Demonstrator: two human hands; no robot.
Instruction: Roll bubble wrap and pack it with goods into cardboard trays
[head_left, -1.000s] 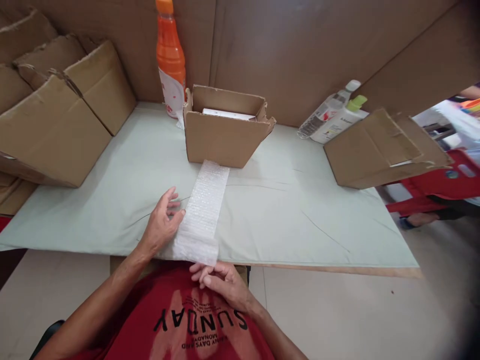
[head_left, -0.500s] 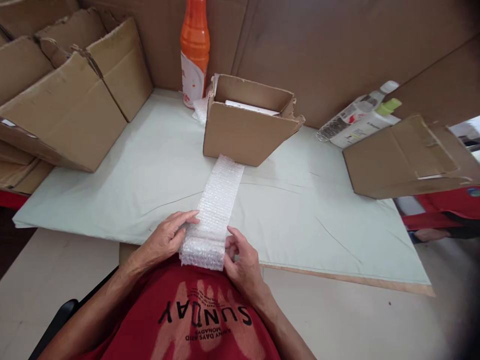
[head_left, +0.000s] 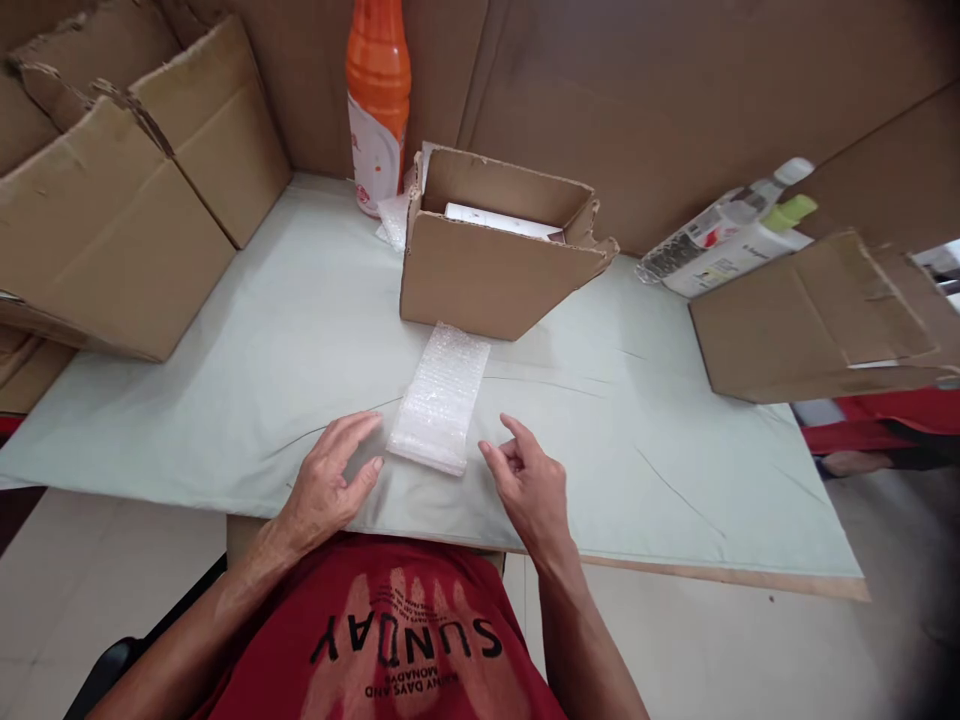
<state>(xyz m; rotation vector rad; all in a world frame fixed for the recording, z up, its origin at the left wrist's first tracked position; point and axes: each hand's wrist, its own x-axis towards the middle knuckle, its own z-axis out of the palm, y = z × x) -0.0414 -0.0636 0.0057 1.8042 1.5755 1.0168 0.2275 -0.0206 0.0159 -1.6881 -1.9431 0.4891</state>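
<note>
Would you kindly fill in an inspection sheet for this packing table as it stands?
Surface: table under a pale green cloth, creased.
Job's things: bubble wrap strip flat on the cloth, before an open small box.
Clutter: orange bottle upright; two bottles lying down; cardboard boxes left and right.
Hands: left hand and right hand open, flanking the strip, holding nothing.
Cables: nothing seen.
Surroundings: brown panel wall; red furniture at right.

One strip of bubble wrap [head_left: 440, 400] lies mid-bench. Three cardboard boxes stand on the bench: one at the left edge [head_left: 112, 240], one at the back [head_left: 487, 260], one at the right edge [head_left: 817, 320]. Three bottles: one orange [head_left: 377, 100], two lying at the back right [head_left: 720, 245]. Two hands.
</note>
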